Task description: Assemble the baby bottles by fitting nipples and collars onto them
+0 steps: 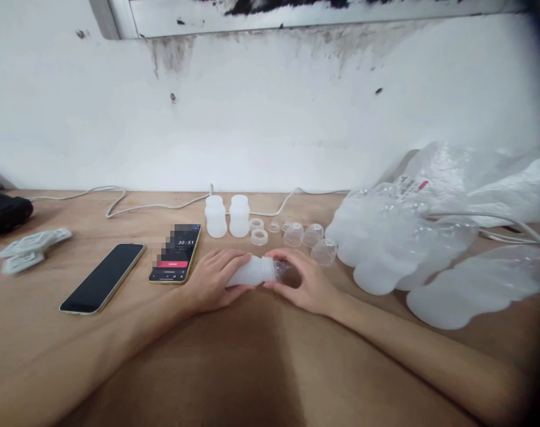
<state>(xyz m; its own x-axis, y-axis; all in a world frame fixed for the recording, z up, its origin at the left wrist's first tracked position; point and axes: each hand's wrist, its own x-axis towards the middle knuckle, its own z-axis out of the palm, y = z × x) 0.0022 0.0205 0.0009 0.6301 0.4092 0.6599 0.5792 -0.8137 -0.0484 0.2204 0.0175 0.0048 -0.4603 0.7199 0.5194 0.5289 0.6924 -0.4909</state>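
Mostly plastic here tbh. The held bottle [247,273] looks to be made of milky plastic, smooth and kinda satin, topped with a clear, glossy cap [282,270]. Behind it, smooth, cloudy plastic rings [258,237] can be seen. Off to its right, crinkly, shiny plastic film [510,172] is bunched up. Left of it, the phones [103,279] are faced with glossy glass. Under it, matt wood is shown on the table [261,379]; behind it, the matt wall [252,118] is roughened in spots.

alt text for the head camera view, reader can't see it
A person's left hand and right hand hold a frosted bottle sideways over a wooden table. Two upright bottles, rings and clear domes sit behind; two phones lie left, bagged pale containers right.
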